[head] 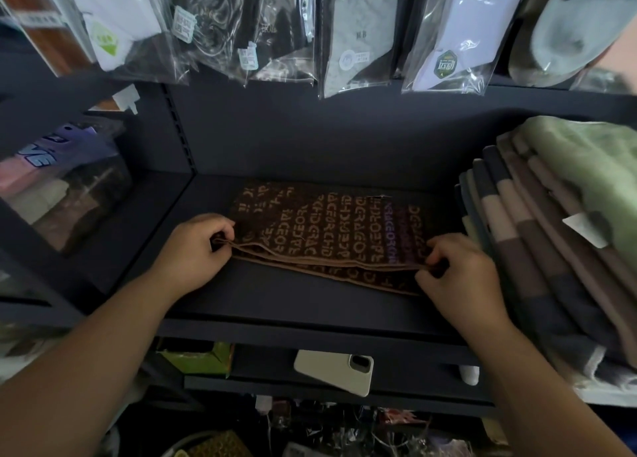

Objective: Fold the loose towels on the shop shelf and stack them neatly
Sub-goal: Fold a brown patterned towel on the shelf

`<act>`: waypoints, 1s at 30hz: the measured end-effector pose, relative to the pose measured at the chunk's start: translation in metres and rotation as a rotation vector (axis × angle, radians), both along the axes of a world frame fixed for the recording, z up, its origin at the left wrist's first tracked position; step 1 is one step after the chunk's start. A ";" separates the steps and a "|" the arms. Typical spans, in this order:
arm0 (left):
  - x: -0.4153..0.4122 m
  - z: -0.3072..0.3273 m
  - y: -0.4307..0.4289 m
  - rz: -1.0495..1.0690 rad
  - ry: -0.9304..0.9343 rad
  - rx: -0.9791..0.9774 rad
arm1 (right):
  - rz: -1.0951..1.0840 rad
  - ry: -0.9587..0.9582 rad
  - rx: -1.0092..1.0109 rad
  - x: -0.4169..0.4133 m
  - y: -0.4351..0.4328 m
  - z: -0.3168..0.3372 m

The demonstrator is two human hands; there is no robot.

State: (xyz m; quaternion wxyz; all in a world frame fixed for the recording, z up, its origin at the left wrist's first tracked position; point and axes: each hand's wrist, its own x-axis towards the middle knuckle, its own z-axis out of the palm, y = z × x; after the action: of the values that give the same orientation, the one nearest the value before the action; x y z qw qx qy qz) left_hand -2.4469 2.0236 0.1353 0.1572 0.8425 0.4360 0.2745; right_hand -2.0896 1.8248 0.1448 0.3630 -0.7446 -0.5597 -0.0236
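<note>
- Your left hand [193,246] pinches the near left corner of the one brown lettered towel [331,229], fingers curled round its doubled hem.
- Your right hand [458,270] pinches the near right corner of the same towel, fingers curled likewise.
- The towel lies folded over on the dark shelf [275,305] at the centre of the frame, with two layered edges showing along its near side.
- One stack of folded towels [537,260] fills the right of the frame, just beside your right hand, crowding the towel's right end. One pale green towel [593,167] tops it, and one paper tag [586,230] sticks out.
- One phone [334,370] lies on the lower shelf at bottom centre, with one green box [200,356] left of it.
- Clear packets [358,32] hang in a row across the top; you cannot count them surely.
</note>
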 end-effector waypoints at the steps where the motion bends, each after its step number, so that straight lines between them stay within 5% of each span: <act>1: -0.001 -0.001 -0.002 0.004 -0.005 0.013 | 0.016 -0.023 -0.041 -0.002 -0.005 -0.005; 13: -0.028 -0.003 -0.023 -0.020 0.036 0.028 | 0.245 -0.018 -0.151 -0.001 -0.032 -0.014; 19: -0.034 0.002 -0.044 0.071 0.116 0.130 | 0.059 -0.316 -0.072 -0.014 -0.032 -0.001; 25: -0.007 0.029 -0.043 0.235 0.359 0.320 | 0.021 -0.284 0.002 -0.018 0.018 0.034; 30: 0.040 0.038 -0.050 0.108 0.460 0.068 | -0.051 -0.080 -0.355 -0.010 0.092 0.039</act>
State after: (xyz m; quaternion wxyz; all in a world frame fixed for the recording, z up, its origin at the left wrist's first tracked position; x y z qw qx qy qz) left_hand -2.4067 1.9739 0.1737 0.0106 0.8632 0.4951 0.0979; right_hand -2.0992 1.9170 0.1838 0.2027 -0.8093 -0.5501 0.0366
